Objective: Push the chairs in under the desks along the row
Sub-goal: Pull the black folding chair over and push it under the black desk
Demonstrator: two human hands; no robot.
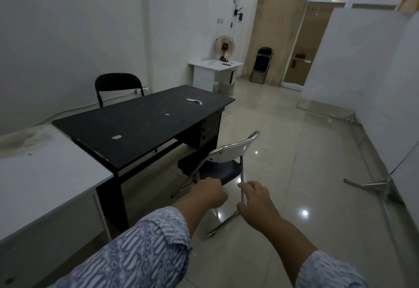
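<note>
Chair in hand: folding chair (213,171), straight ahead at 12 o'clock from both hands, standing on the floor (294,151) with its back to the person.
Right hand: right hand (256,199) holds the chair's right chrome upright; its fingers (246,186) and thumb are curled round the tube low down, below the seat.
Left hand: left hand (209,191) sits at the foot of the left upright with its fingers (213,183) curled in tight. The tube meets the knuckles, but I cannot tell whether they close on it.
Chair's place: at the near edge of the black worktop (140,124), seat front close to it, backrest out in the aisle, not tucked under.
In the way: the drawer unit (208,129) under the worktop's right end stands just beyond the seat, at 11 o'clock.
Around, left: white worktop (45,174) at 9 o'clock, butted against the black one; paper scraps (194,101) lie on the black top.
Around, far: black chair (118,81) behind the black worktop at 11 o'clock; small white desk (210,70) with a fan (224,47) at 12; folded chair (263,63) leaning at 1.
Around, right: white partition (351,61) at 2 to 3 o'clock, its metal foot (371,184) lying on the floor.
Chair's look: shiny chrome tube frame, pale glossy backrest, black seat, rear legs joined by a floor bar.
</note>
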